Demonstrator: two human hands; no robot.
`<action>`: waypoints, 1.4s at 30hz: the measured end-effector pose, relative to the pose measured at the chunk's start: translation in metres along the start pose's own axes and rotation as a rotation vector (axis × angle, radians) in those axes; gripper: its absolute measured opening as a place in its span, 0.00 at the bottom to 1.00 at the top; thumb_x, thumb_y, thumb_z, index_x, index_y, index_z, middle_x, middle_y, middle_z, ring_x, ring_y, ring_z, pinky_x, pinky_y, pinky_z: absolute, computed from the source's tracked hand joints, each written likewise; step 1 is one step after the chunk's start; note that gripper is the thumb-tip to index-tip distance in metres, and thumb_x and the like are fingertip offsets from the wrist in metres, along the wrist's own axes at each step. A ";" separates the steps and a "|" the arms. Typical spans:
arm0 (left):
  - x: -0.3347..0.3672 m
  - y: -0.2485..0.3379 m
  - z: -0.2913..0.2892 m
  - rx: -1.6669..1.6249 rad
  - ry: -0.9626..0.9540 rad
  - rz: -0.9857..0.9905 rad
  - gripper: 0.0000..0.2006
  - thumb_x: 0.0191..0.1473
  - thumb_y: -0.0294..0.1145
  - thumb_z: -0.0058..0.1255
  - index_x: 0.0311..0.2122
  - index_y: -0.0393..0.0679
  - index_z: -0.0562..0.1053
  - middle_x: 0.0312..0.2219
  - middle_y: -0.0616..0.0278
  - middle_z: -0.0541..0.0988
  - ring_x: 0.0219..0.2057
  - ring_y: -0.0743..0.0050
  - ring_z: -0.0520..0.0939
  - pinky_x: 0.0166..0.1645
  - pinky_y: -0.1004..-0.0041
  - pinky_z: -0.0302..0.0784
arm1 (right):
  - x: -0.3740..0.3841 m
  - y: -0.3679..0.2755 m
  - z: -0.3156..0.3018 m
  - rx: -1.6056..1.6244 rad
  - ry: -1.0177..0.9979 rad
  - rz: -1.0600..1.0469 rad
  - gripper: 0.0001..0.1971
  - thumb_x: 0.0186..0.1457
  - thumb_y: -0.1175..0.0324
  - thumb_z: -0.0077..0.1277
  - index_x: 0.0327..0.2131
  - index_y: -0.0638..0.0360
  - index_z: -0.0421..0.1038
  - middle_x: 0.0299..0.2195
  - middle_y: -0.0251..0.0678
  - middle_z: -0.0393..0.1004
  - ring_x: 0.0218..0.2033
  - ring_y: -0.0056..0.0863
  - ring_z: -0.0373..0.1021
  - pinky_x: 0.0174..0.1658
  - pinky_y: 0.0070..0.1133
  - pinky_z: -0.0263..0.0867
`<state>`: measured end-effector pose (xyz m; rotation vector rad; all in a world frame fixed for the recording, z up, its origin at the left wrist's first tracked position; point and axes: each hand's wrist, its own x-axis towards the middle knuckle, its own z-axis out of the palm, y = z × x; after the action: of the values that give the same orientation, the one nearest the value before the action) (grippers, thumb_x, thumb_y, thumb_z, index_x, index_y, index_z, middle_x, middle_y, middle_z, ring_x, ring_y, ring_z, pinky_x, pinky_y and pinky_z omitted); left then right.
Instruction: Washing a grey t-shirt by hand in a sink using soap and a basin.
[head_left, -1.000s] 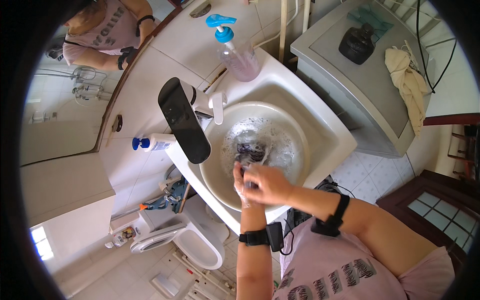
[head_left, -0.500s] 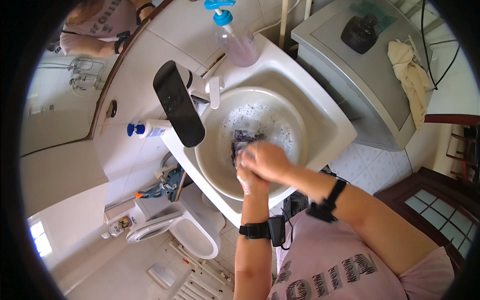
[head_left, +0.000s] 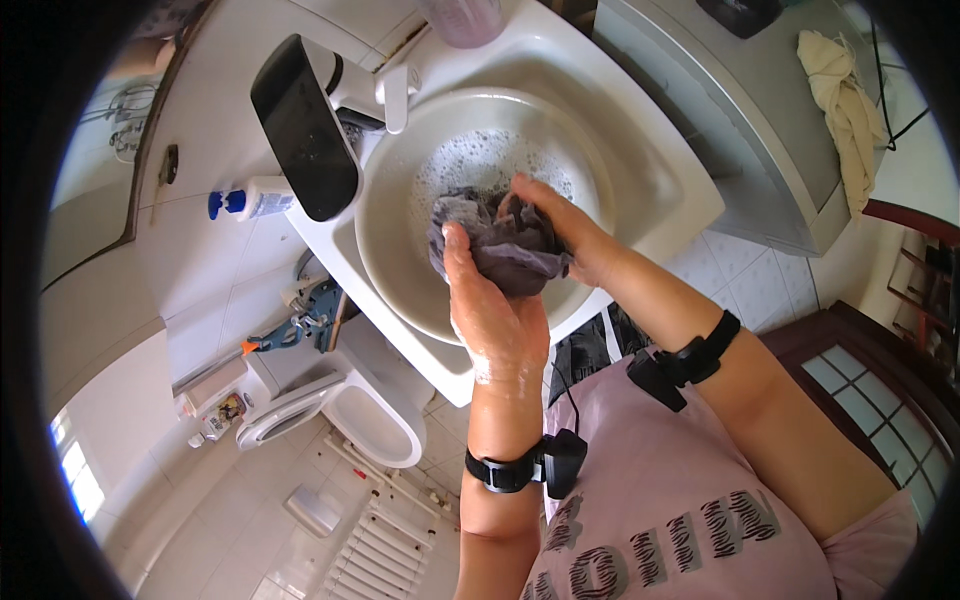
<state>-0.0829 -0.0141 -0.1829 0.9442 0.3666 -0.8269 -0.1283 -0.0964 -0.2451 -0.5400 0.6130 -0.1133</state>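
A wet, crumpled grey-purple cloth (head_left: 500, 250) is bunched between my two hands above a round pale basin (head_left: 378, 270). My left hand (head_left: 492, 318) supports it from the near left, thumb along its side and soap suds on the wrist; most of its fingers are hidden underneath. From the right, my right hand (head_left: 570, 228) grips the cloth, with its fingers partly sunk in the folds. Foamy water (head_left: 480, 150) lies in the basin behind the cloth. The basin sits inside a white sink (head_left: 670, 170).
A tap with a black top (head_left: 305, 130) leans over the basin's left rim. Beyond it stand a pump bottle (head_left: 465, 20) and a white bottle with a blue cap (head_left: 250, 200). At right is a grey appliance (head_left: 720, 110) bearing a beige cloth (head_left: 840, 110); a toilet (head_left: 375, 425) is lower left.
My hands have moved apart from their clasped position and lifted the cloth, which is now spread wider between them. The view has shifted, so the sink sits higher and further left.
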 end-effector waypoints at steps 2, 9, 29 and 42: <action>-0.002 0.001 0.003 0.014 -0.018 -0.005 0.18 0.56 0.45 0.39 0.46 0.43 0.64 0.41 0.60 0.71 0.45 0.65 0.71 0.53 0.64 0.63 | 0.003 0.000 -0.008 0.007 -0.024 0.045 0.27 0.52 0.43 0.43 0.40 0.59 0.69 0.31 0.31 0.71 0.33 0.17 0.68 0.38 0.16 0.63; 0.002 -0.002 -0.006 0.082 -0.057 0.016 0.19 0.56 0.48 0.37 0.44 0.44 0.66 0.39 0.60 0.72 0.42 0.66 0.73 0.47 0.64 0.67 | -0.015 -0.011 -0.011 -0.079 -0.258 -0.051 0.29 0.47 0.50 0.54 0.48 0.57 0.62 0.39 0.35 0.68 0.41 0.23 0.66 0.42 0.19 0.65; 0.009 0.005 -0.021 -0.122 -0.091 -0.080 0.19 0.58 0.46 0.34 0.44 0.41 0.66 0.39 0.60 0.73 0.43 0.67 0.73 0.50 0.65 0.67 | -0.054 -0.045 0.050 -1.199 0.010 -0.640 0.27 0.38 0.80 0.49 0.47 0.52 0.62 0.37 0.45 0.67 0.35 0.43 0.68 0.36 0.30 0.64; 0.038 -0.009 -0.056 -0.423 -0.069 -0.385 0.19 0.54 0.50 0.41 0.36 0.43 0.69 0.29 0.59 0.75 0.30 0.66 0.76 0.38 0.66 0.74 | -0.051 -0.021 0.043 -1.130 -0.166 -0.588 0.16 0.37 0.83 0.52 0.34 0.55 0.69 0.34 0.34 0.68 0.36 0.35 0.68 0.38 0.27 0.65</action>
<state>-0.0617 0.0120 -0.2424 0.4529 0.6476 -1.0754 -0.1445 -0.0820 -0.1782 -1.8036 0.2885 -0.2731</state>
